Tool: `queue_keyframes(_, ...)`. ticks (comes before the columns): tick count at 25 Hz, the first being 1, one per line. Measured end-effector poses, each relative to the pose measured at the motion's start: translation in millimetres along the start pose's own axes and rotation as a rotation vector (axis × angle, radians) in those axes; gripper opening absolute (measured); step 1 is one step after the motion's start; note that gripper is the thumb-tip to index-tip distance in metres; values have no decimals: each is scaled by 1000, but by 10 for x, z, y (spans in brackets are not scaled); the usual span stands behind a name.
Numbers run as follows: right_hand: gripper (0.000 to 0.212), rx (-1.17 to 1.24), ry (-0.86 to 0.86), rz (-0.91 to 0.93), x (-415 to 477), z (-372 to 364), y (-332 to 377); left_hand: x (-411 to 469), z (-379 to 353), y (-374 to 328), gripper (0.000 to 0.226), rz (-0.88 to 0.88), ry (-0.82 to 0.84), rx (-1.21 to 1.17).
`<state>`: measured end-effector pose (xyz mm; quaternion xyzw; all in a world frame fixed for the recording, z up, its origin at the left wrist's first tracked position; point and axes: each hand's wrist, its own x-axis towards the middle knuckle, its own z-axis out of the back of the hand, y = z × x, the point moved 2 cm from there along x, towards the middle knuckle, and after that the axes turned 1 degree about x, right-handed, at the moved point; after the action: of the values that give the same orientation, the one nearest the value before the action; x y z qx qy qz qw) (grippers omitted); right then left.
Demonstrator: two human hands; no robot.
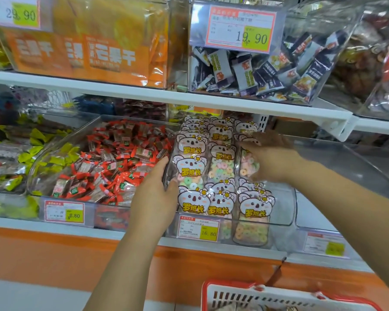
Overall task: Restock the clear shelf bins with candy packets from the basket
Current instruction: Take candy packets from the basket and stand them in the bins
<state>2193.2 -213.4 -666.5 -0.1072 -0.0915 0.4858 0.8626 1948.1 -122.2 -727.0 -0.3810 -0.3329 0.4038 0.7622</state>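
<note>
The white shelf (9, 222) bears a red-sweet bin (35, 176) beside the koala-packet bin (284, 204).

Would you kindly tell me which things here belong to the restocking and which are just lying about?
Job: koala candy packets, their clear bin, basket, left hand, right hand.
Lying about: red-wrapped sweets, dark packets above, orange packs, 19.90 price tag.
</note>
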Motion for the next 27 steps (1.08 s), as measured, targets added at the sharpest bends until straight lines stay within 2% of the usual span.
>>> queue_keyframes(4,92,-1,-183,-27,5,-92,51,19,-16,23,56,-4,6,29)
queue_keyframes(7,70,162,-361,65,-28,-18,271,15,-3,36,57,-3,1,23)
queue_keyframes(9,58,495,-257,110,-78,107,556,27,2,38,55,-3,-22,21)
queue_keyframes(11,66,801,1,34,-80,122,803,34,-7,33,54,-2,-29,17)
queue_keyframes(13,78,971,142,-81,-42,16,954,30,-5,33,53,-6,-27,17)
queue_keyframes(15,79,1029,144,-135,-13,-69,1025,20,0,25,53,-19,-29,18)
queue_keyframes(21,48,1128,-82,-216,168,18,957,29,4,57,57,1,-10,13)
queue_keyframes(24,45,1109,-168,-165,195,30,1044,21,14,43,56,1,-15,18)
queue_keyframes(27,55,1214,-330,-156,143,25,1057,9,18,39,55,3,-5,21)
